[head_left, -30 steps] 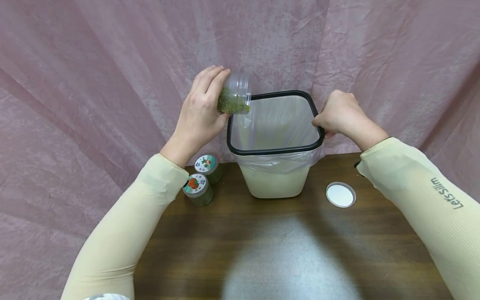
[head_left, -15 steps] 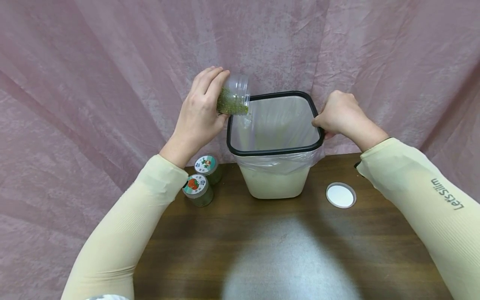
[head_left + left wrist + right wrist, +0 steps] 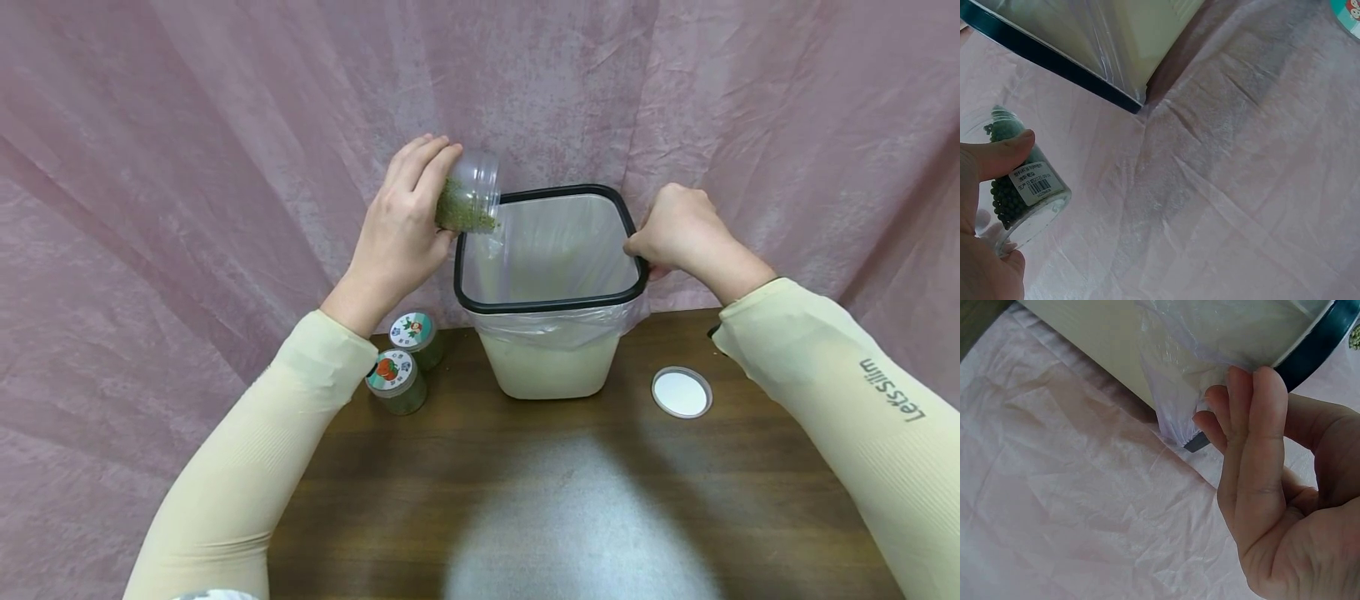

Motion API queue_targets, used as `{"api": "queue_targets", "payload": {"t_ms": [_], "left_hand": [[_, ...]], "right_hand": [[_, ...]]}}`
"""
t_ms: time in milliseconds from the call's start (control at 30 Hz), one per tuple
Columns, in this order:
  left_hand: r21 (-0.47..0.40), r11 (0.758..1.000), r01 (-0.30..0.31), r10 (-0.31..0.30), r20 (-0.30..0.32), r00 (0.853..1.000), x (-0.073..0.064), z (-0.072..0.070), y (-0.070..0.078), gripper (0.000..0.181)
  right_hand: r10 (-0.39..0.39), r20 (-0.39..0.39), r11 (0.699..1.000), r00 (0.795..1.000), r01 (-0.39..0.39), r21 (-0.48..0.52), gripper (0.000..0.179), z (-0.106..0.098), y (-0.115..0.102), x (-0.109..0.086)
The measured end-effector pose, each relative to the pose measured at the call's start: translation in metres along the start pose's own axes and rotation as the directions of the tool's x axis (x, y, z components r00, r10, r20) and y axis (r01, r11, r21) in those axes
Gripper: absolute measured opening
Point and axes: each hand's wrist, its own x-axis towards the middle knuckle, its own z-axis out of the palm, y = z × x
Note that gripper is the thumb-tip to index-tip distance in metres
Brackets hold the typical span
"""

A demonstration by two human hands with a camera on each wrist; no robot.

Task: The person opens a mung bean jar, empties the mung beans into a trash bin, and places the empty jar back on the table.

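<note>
My left hand (image 3: 405, 204) grips a clear plastic jar (image 3: 480, 171), lidless and tipped onto its side. Small round green beans (image 3: 463, 210) lie along its lower wall, up to the mouth. That mouth points right, over the left rim of a cream waste bin (image 3: 551, 367). In the left wrist view a barcode label (image 3: 1036, 182) shows on the jar between thumb and fingers. My right hand (image 3: 682, 227) pinches the bin's black rim (image 3: 555, 306) at its right side. The right wrist view shows those fingers (image 3: 1263, 444) against the clear liner (image 3: 1179, 369).
Two lidded jars (image 3: 405, 393) with printed tops stand left of the bin on the dark wooden table (image 3: 420, 500). A white round lid (image 3: 682, 392) lies to the right. Behind everything hangs a pink curtain (image 3: 540, 92).
The jar has dipped very slightly, and the beans by its mouth have shifted a little. Both hands keep their holds; the bin stays in place.
</note>
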Motion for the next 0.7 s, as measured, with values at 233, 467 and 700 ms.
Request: {"api": "queue_targets", "payload": {"t_ms": [233, 467, 700], "left_hand": [[0.002, 1.000, -0.003, 0.003, -0.004, 1.000, -0.0007, -0.0013, 0.0016, 0.071], [-0.001, 1.000, -0.001, 0.001, -0.005, 1.000, -0.0013, -0.0024, 0.0019, 0.072], [-0.005, 1.000, -0.005, 0.005, -0.011, 1.000, -0.0002, -0.0030, 0.0022, 0.072]], "right_hand": [[-0.008, -0.001, 1.000, 1.000, 0.008, 0.000, 0.020, 0.0001, 0.0005, -0.0015], [-0.010, -0.006, 1.000, 1.000, 0.010, 0.001, 0.020, 0.0006, 0.0002, -0.0027], [-0.008, -0.013, 1.000, 1.000, 0.008, -0.002, 0.020, 0.0003, -0.0004, -0.0026]]}}
